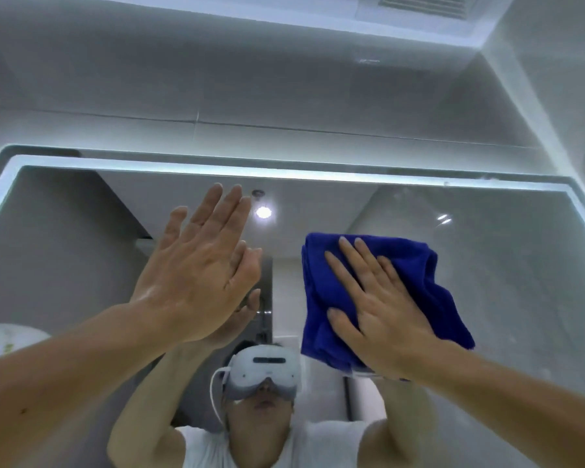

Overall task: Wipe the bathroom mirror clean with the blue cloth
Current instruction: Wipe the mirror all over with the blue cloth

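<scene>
- Blue cloth [419, 285], folded, is pressed flat to the upper part of the mirror [507, 265] under the right hand [382, 309], fingers spread, nothing gripped.
- Left hand [196, 265] is held open and empty, at the glass.
- Even palm pressure and overlapping strokes are advised; lit top edge [284, 170] should be reached.

Head view, close, tilted upward at mirror [487, 265], wide-angle
</scene>
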Tool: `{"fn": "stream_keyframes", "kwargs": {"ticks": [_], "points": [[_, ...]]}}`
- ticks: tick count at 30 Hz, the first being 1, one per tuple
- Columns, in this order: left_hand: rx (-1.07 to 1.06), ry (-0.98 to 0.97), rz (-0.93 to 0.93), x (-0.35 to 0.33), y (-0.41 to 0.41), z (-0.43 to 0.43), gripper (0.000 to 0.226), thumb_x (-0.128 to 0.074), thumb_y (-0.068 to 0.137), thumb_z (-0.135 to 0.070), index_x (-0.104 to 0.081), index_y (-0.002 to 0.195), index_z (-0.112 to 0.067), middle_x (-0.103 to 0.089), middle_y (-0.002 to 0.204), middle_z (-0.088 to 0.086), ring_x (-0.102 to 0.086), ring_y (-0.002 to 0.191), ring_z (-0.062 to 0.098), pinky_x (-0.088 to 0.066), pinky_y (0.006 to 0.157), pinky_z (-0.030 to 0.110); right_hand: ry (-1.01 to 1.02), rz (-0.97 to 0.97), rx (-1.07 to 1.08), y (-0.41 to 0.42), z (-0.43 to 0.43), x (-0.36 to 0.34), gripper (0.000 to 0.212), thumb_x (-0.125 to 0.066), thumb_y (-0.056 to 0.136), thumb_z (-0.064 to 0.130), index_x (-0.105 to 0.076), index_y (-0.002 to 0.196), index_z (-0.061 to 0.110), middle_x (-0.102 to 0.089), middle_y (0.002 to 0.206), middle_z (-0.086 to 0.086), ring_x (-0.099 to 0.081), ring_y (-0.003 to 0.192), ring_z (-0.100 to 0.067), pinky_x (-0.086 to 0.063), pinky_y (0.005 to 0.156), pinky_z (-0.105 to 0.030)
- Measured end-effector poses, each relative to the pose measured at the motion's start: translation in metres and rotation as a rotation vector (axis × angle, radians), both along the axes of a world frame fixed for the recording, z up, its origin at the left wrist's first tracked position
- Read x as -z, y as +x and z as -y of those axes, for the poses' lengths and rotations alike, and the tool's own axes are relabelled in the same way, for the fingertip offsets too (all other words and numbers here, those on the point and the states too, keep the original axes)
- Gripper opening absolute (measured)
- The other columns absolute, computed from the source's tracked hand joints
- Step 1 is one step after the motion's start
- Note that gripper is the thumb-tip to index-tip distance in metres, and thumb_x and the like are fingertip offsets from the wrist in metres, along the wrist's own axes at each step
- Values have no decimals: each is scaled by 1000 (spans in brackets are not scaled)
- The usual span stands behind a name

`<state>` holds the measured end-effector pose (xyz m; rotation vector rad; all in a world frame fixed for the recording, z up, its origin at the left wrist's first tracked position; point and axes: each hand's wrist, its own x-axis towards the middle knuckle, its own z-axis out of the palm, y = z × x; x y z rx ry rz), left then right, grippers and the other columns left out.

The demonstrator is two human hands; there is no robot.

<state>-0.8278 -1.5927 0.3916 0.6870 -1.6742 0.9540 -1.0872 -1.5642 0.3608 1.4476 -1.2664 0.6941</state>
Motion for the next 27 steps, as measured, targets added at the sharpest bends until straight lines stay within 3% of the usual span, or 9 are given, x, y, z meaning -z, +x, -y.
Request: {"fn": "stream_keyframes", "kwargs": {"ticks": [3, 7, 10, 12, 17, 22, 27], "points": [[-12, -10, 13, 3, 0, 1, 69, 7, 86, -60, 19, 147, -32, 27, 157, -17, 35, 138, -3, 14, 120, 35, 13, -32, 21, -10, -2, -22, 65, -8, 93, 57, 36, 139, 44, 39, 154, 14, 35, 140, -4, 21, 114, -30], [18, 6, -1, 2, -11, 2, 65, -1, 91, -57, 17, 148, -31, 26, 156, -17, 33, 139, -3, 14, 120, 36, -88, 144, 48, -6, 2, -125, 66, -22, 102, 46, 14, 154, 27, 19, 163, 1, 16, 149, -18, 9, 118, -39], [17, 18, 18, 1, -22, 2, 68, 1, 90, -58, 17, 150, -30, 29, 154, -18, 34, 138, -2, 13, 120, 38, -80, 290, 67, 1, 8, -175, 69, -18, 100, 55, 11, 155, 26, 18, 163, -1, 18, 149, -22, 8, 118, -46], [38, 6, 16, -1, -28, 1, 69, 1, 89, -59, 16, 151, -30, 28, 155, -17, 34, 139, -2, 14, 120, 37, -94, 261, 72, 0, 13, -178, 73, -15, 97, 63, 11, 155, 28, 17, 163, -1, 18, 149, -22, 9, 117, -46], [70, 7, -1, 4, -36, 0, 68, -3, 91, -59, 14, 151, -30, 25, 157, -17, 32, 140, -3, 15, 119, 34, -179, 96, 50, -8, 14, -121, 71, -14, 96, 65, 13, 154, 33, 17, 163, 5, 15, 150, -17, 13, 114, -37], [100, 55, -10, 30, -54, -2, 71, -3, 91, -57, 8, 154, -28, 18, 161, -12, 26, 143, 1, 11, 120, 36, -158, 62, 2, -8, 9, -11, 67, -14, 96, 60, 20, 149, 37, 15, 163, 5, 17, 149, -13, 17, 117, -33], [97, 79, 22, 64, -69, -1, 75, -1, 91, -57, 0, 157, -23, 10, 164, -6, 19, 147, 5, 3, 122, 43, -98, 15, 30, -17, 3, 112, 68, -22, 98, 54, -9, 158, 24, -3, 165, -4, -1, 152, -24, -2, 120, -47]]}}
